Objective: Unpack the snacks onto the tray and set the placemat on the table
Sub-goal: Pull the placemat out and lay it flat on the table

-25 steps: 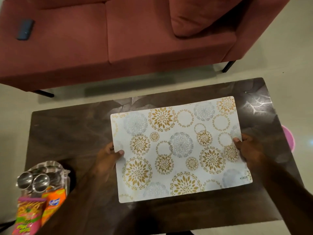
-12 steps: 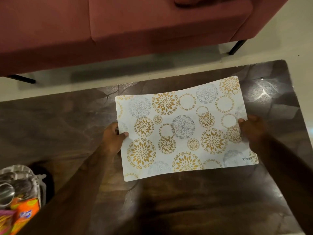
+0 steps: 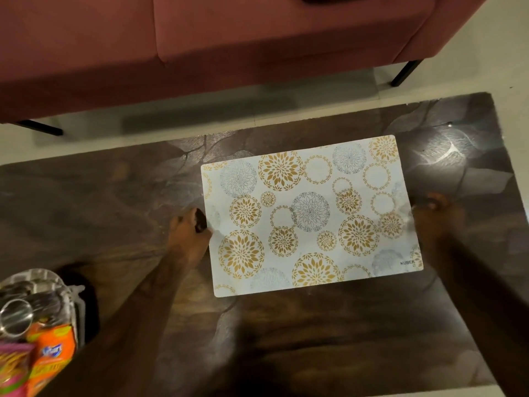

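Observation:
The white placemat (image 3: 310, 216), printed with gold and grey flower circles, lies flat on the dark marble-look table (image 3: 114, 210), right of centre. My left hand (image 3: 189, 233) rests at its left edge, fingers loosely curled, thumb off the mat. My right hand (image 3: 432, 213), blurred, sits at the right edge and holds nothing. At the lower left a steel tray (image 3: 43, 275) carries an orange snack packet (image 3: 54, 351) and a pink snack packet (image 3: 11, 368), both cut off by the frame edge.
A steel cup (image 3: 15, 318) lies on the tray beside the packets. A maroon sofa (image 3: 229, 38) on black legs (image 3: 406, 73) stands just beyond the table's far edge. Pale floor shows between the sofa and the table.
The placemat has gone from being held bowed above the table to lying flat on it. Both thumbs have slid off its top to the edges. The view has shifted closer and left.

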### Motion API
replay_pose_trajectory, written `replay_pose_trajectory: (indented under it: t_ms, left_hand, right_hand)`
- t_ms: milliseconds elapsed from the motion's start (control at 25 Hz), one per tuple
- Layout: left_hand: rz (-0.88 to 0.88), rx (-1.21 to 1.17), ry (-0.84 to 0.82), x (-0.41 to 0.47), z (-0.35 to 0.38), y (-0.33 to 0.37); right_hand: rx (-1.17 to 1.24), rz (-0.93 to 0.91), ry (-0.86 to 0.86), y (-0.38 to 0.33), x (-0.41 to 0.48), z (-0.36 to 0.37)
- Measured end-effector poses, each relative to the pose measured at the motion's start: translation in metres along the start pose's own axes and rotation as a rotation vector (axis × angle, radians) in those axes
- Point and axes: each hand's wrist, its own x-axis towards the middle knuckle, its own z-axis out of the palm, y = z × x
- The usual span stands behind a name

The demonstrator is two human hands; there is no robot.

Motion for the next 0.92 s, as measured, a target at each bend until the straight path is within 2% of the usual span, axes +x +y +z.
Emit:
replay_pose_trajectory:
  t_ms: [80,160,360,520,600,800,920]
  left_hand:
    - [-0.028,0.011,0.019,-0.007,-0.003,-0.011]
    - [-0.042,-0.029,-0.026,-0.020,-0.008,-0.025]
    - [-0.064,-0.255,-0.163,-0.063,-0.025,-0.077]
    - [-0.183,-0.492,-0.228,-0.096,-0.051,-0.128]
    - [-0.179,-0.532,-0.244,-0.109,-0.071,-0.158]
    - [-0.104,-0.666,-0.152,-0.140,-0.143,-0.231]
    - [-0.078,-0.714,-0.060,-0.153,-0.191,-0.293]
  right_hand:
    - [-0.061,-0.066,0.047,0.001,-0.024,-0.004]
    - [-0.099,-0.145,0.011,0.003,-0.060,-0.001]
    - [-0.123,-0.315,-0.220,0.018,-0.157,0.030]
    - [-0.123,-0.343,-0.458,0.018,-0.236,0.078]
    - [-0.134,-0.364,-0.556,0.014,-0.273,0.107]
    - [-0.186,-0.405,-0.812,-0.004,-0.363,0.181]
    - [-0.251,-0.332,-0.969,-0.016,-0.419,0.229]
